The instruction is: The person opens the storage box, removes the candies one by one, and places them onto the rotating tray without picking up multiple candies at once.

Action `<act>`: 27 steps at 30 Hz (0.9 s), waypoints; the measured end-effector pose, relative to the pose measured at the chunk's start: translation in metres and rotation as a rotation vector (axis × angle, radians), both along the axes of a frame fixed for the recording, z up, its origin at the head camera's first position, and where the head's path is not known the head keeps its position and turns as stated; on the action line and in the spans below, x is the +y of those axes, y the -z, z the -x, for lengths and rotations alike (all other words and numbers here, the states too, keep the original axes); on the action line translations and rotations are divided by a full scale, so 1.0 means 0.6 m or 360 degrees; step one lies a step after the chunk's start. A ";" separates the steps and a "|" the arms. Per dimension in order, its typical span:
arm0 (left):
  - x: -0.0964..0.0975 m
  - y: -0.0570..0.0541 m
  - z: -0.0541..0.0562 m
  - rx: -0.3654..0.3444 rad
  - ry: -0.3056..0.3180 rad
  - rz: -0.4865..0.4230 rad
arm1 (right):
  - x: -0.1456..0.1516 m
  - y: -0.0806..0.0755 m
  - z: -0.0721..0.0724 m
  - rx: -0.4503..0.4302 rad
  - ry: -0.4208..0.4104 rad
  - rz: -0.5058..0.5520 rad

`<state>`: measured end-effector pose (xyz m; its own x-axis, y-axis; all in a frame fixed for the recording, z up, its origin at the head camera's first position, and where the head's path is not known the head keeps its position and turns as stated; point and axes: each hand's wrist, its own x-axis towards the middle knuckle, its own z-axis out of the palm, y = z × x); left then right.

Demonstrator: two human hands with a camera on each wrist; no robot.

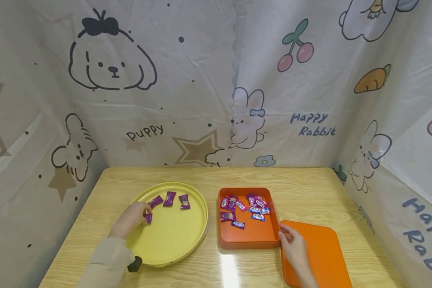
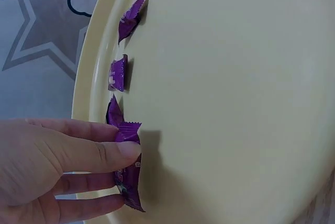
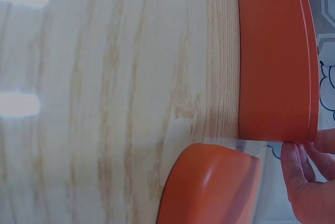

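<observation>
In the head view, my left hand [image 1: 131, 218] is over the left part of a round yellow tray [image 1: 169, 244]. Thumb and fingers pinch a purple-wrapped candy [image 2: 131, 174], seen upright against the tray in the left wrist view. Several more purple candies [image 1: 169, 199] lie in a curve along the tray's far rim. My right hand [image 1: 293, 244] touches the right side of a square orange box [image 1: 250, 245] with its fingertips. Inside the box are several small wrapped candies [image 1: 258, 217], purple, pink and blue. In the right wrist view, the fingertips [image 3: 293, 153] meet the box's outer wall.
A flat orange lid [image 1: 320, 256] lies on the wooden table [image 1: 291, 180] right of the box, under my right forearm. Printed cloth [image 1: 201, 80] hangs behind the table and on both sides.
</observation>
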<state>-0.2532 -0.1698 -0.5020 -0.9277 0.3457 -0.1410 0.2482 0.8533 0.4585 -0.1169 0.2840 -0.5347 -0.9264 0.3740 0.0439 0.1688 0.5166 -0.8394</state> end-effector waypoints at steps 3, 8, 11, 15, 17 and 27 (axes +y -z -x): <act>-0.001 0.003 -0.002 -0.0045 -0.0010 -0.0003 | 0.001 0.002 0.000 0.0014 0.0004 -0.0004; -0.002 0.007 -0.008 -0.0128 -0.0064 -0.0010 | 0.002 0.004 0.001 0.0004 0.0000 -0.0001; -0.002 0.008 -0.011 -0.0134 -0.0083 -0.0016 | 0.003 0.004 0.000 0.0004 -0.0006 0.0002; -0.002 0.010 -0.012 -0.0109 -0.0075 -0.0029 | 0.002 0.003 -0.001 0.0014 0.0000 0.0014; -0.002 0.011 -0.012 -0.0107 -0.0083 -0.0032 | 0.001 0.003 -0.001 0.0023 0.0003 0.0013; -0.001 0.011 -0.015 -0.0080 -0.0085 0.0005 | 0.002 0.003 0.000 -0.0004 -0.0021 0.0020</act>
<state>-0.2442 -0.1704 -0.5085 -0.9366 0.2951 -0.1891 0.1787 0.8662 0.4666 -0.1168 0.2852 -0.5365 -0.9313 0.3622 0.0371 0.1639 0.5081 -0.8455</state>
